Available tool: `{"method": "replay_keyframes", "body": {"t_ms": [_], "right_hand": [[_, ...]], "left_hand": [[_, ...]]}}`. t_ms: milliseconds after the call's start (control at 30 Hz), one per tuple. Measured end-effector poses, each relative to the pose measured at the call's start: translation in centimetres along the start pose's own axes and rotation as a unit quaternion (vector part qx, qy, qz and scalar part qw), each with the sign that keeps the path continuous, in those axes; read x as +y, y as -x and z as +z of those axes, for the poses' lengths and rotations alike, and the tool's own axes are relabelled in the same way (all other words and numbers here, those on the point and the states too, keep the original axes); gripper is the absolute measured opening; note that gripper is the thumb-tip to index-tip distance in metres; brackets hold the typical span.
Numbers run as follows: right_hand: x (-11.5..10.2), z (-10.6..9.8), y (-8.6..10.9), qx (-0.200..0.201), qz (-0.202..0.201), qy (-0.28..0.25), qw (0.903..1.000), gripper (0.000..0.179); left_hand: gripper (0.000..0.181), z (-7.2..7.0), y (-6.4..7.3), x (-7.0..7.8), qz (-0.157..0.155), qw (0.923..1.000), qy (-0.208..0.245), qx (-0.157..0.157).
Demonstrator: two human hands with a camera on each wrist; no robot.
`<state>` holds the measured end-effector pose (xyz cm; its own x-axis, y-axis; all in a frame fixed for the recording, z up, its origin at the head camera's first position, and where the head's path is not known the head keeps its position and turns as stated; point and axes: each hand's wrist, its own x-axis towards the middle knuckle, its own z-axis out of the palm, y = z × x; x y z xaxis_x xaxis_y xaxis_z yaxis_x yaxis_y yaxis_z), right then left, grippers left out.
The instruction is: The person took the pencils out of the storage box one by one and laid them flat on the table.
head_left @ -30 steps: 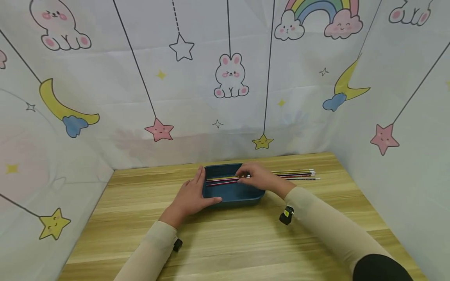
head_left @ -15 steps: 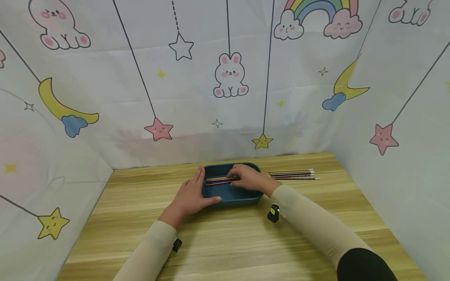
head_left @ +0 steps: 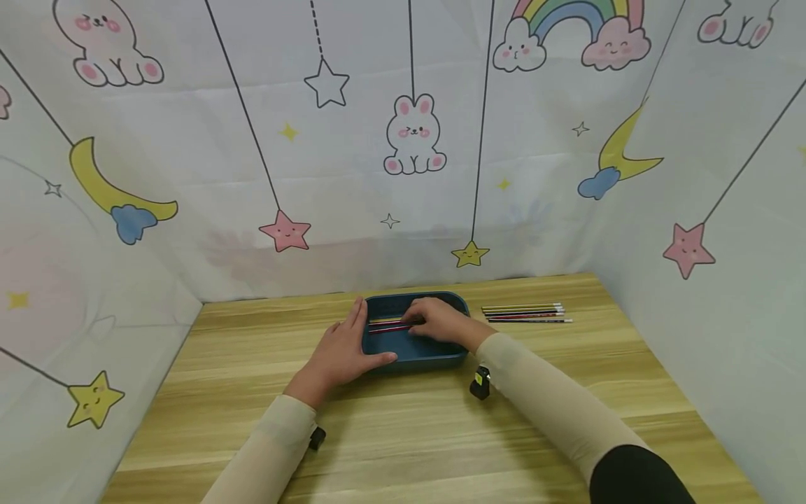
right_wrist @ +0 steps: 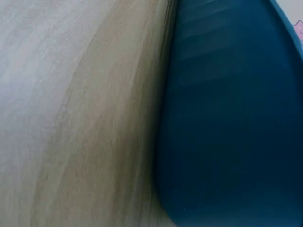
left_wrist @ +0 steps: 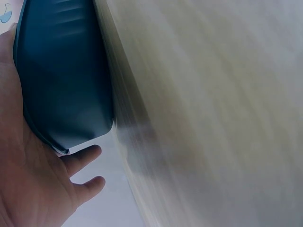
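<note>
A dark blue rectangular tray (head_left: 418, 362) with rounded corners stands on the table, and several pencils (head_left: 384, 325) lie lengthwise in its left part. My left hand (head_left: 336, 353) rests against the tray's left end, fingers straight and thumb out along the front rim. In the left wrist view, the same hand (left_wrist: 33, 179) lies along the tray wall (left_wrist: 66, 75). Inside the tray, my right hand (head_left: 441, 322) has its fingers curled down around the pencils, whose right ends it hides. The right wrist view shows the tray's outer wall (right_wrist: 232, 118), without the fingers.
To the right of the tray, several more pencils (head_left: 525, 313) lie side by side on the wooden table (head_left: 403, 434), white ends pointing right. A white cloth (head_left: 352, 182) printed with rabbits, stars and moons encloses the table's back and sides.
My right hand has moved left and deeper into the tray along the pencils; a white pencil end seen beside it earlier is now hidden. The left hand and tray stay nearly still.
</note>
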<state>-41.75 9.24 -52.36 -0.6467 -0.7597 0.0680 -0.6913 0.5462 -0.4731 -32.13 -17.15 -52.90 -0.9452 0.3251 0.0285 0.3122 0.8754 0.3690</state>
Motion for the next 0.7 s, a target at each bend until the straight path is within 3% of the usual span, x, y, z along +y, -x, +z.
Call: {"method": "replay_keyframes", "body": {"t_ms": [400,700], "right_hand": [[0.22,0.37,-0.3,-0.02,-0.021,0.008,0.9996,0.027],[0.3,0.66,-0.4,-0.024,-0.01,0.008,0.9996,0.033]], "left_hand": [[0.133,-0.06,-0.04,0.21,-0.008,0.9999,0.001,-0.006],[0.132,-0.1,-0.07,0.34,-0.007,1.0,0.004,-0.004]]}}
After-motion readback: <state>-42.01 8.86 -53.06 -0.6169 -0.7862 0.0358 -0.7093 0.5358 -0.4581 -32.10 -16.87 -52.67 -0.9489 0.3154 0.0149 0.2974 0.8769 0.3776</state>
